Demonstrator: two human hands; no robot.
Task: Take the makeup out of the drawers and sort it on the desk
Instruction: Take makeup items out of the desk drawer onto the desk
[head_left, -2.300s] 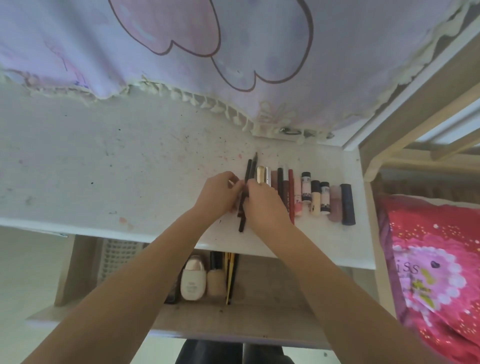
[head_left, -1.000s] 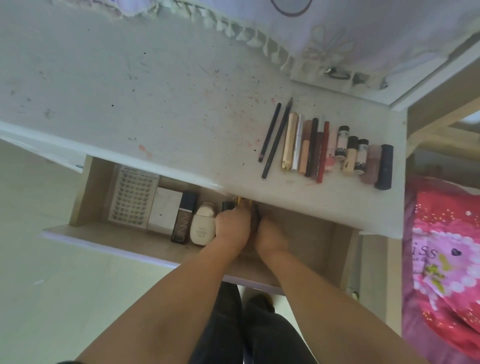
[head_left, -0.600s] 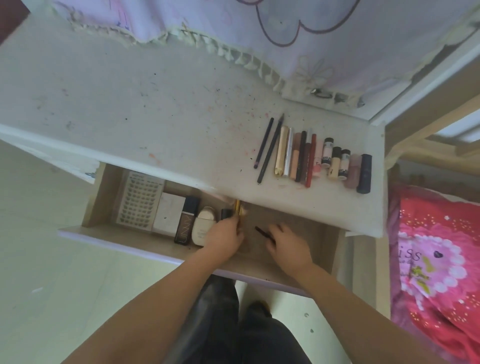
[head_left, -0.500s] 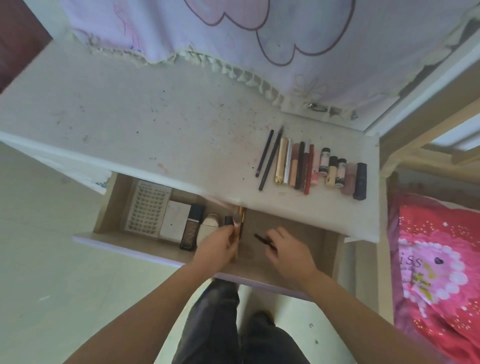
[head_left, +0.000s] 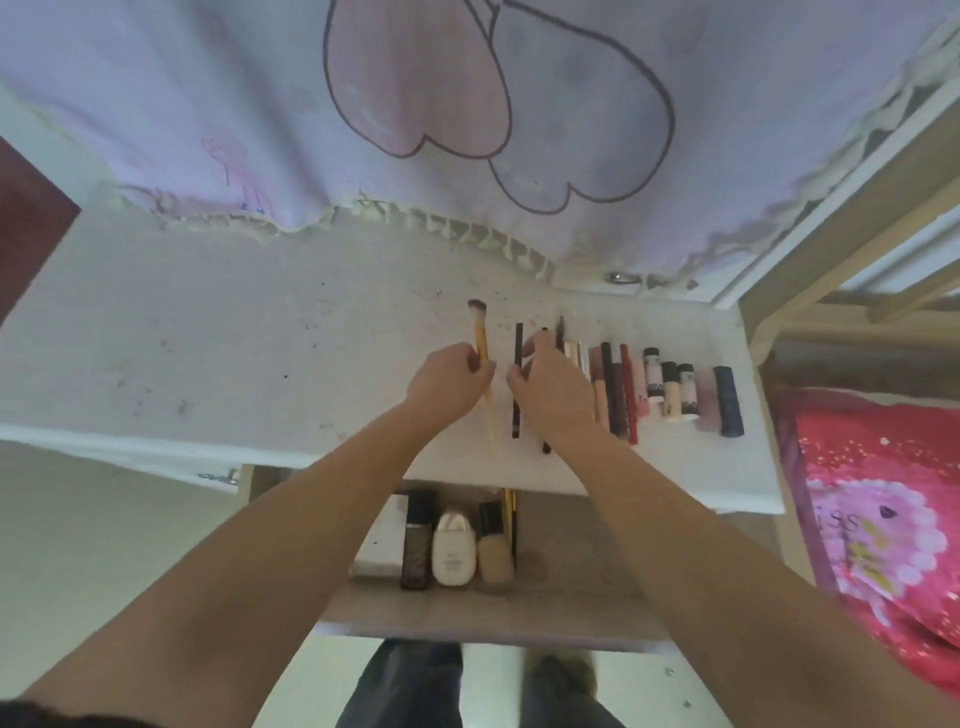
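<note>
makeup brush (head_left: 478, 332) now up from drawer (head_left: 571, 597), pinched in left hand (head_left: 448, 380) | right hand (head_left: 550, 387) fingers pinching black pencil (head_left: 517, 379) beside it | row grows

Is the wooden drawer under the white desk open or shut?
Open: the wooden drawer is pulled out below the white desk, exposing a white squeeze bottle inside.
</note>
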